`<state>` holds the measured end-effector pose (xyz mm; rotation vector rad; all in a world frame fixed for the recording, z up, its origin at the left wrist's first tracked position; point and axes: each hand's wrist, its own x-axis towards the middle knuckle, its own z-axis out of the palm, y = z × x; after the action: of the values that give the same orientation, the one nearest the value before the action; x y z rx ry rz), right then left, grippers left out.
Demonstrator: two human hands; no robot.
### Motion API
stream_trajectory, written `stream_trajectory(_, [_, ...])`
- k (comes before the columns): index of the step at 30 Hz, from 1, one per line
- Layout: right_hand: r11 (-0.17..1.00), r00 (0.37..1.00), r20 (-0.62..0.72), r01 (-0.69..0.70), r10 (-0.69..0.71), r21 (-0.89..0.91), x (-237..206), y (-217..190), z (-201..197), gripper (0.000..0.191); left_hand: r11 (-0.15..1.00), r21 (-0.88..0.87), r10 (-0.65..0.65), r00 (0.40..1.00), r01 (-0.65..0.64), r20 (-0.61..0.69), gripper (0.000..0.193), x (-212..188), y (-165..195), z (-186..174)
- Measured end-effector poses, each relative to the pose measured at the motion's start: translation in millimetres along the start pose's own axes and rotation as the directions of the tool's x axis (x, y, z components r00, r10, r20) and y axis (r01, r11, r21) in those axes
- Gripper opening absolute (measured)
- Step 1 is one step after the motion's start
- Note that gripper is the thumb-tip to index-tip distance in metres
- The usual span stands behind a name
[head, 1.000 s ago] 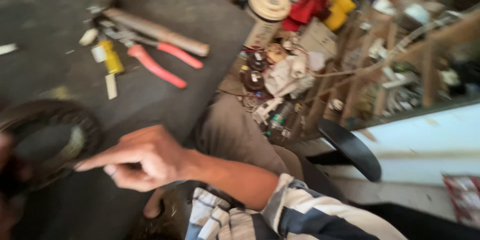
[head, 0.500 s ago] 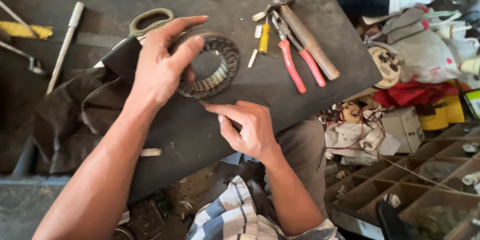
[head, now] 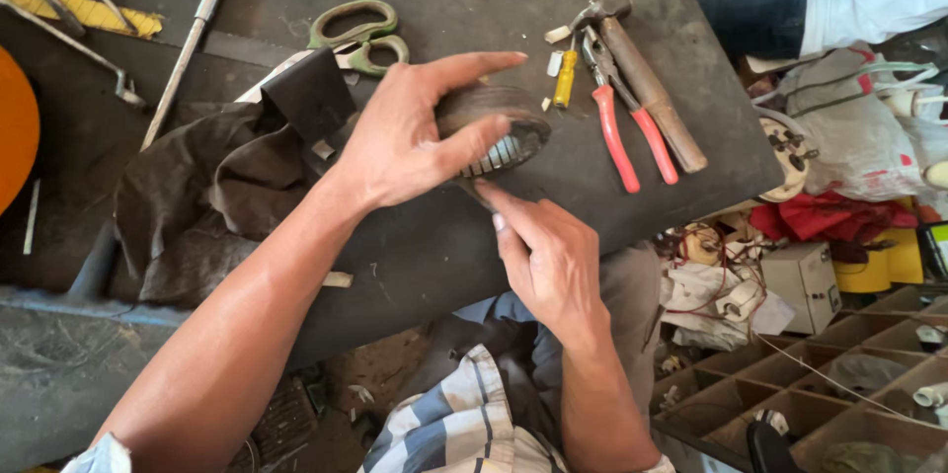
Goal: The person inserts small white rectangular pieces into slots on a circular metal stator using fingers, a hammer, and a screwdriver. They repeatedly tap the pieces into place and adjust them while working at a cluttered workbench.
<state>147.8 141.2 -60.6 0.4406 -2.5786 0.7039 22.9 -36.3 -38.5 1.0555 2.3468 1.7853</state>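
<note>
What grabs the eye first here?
The left hand clasps a dark ring-shaped slotted metal core at the middle of the black worktable, with the right hand touching its lower edge from below. Just right of them lie red-handled pliers and a hammer; green-handled scissors sit above the left hand.

The metal ring (head: 494, 127) sits on the table (head: 415, 256), under the left hand (head: 410, 137). The right hand (head: 548, 256) lies just in front of the ring, fingers (head: 494, 201) touching its near edge. Right of the ring lie the screwdriver (head: 564, 80), then the pliers (head: 622, 122), then the hammer (head: 647, 88). Behind the ring lie the scissors (head: 355, 34). Left of the ring lies the cloth (head: 207, 197).
</note>
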Motion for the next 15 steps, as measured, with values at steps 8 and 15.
stream_trajectory(8, [0.993,0.998,-0.064,-0.030,0.023,-0.113,-0.6,-8.4,4.2,0.036,0.985,-0.077,0.156,0.988,-0.154,0.016,0.056,1.1,-0.3,6.8])
stream_trajectory(15, [0.975,0.997,-0.077,-0.043,0.027,-0.219,6.5,-5.3,20.0,0.027,0.987,-0.071,0.146,0.989,-0.145,0.011,0.056,1.3,-3.6,7.7])
